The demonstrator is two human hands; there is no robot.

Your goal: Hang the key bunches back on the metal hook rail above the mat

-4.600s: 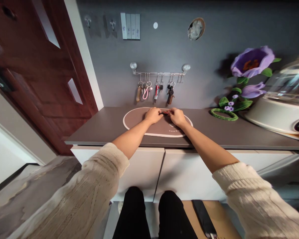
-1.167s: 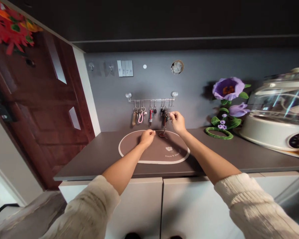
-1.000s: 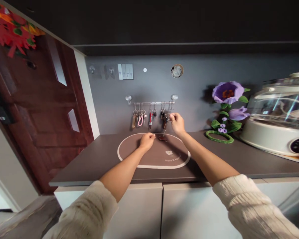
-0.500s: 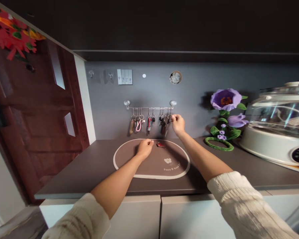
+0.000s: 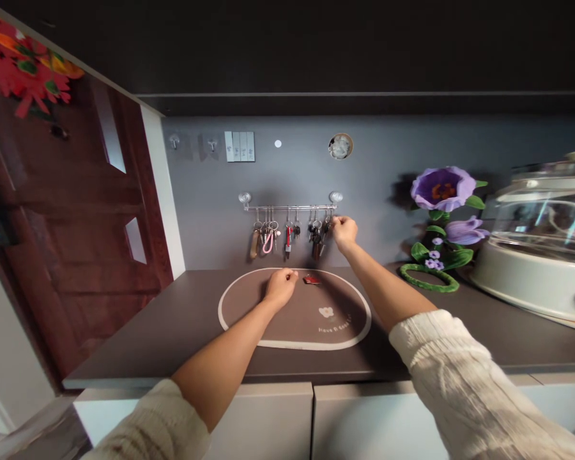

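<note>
My right hand [image 5: 344, 230] is raised to the right end of a chrome hook rail [image 5: 290, 207] on the grey wall, fingers pinched on a key ring [image 5: 326, 225] at a hook. Several other key bunches [image 5: 268, 237] hang along the rail. My left hand [image 5: 280, 285] rests curled on a brown oval mat [image 5: 249, 313] on the counter, fingers closed; what it holds, if anything, is hidden. A small red-brown key fob [image 5: 311, 279] lies on the mat just right of that hand.
The dark counter [image 5: 172, 332] tops white cabinet doors [image 5: 278, 421]. A purple fabric flower [image 5: 443, 211] and a white appliance with a glass lid [image 5: 541, 249] stand at the right. A dark red door [image 5: 62, 223] is at the left. Light switches [image 5: 239, 146] sit above the rail.
My right hand has lifted the key ring from the mat up to the rail's right end. The fob stays on the mat. My left hand has barely moved.
</note>
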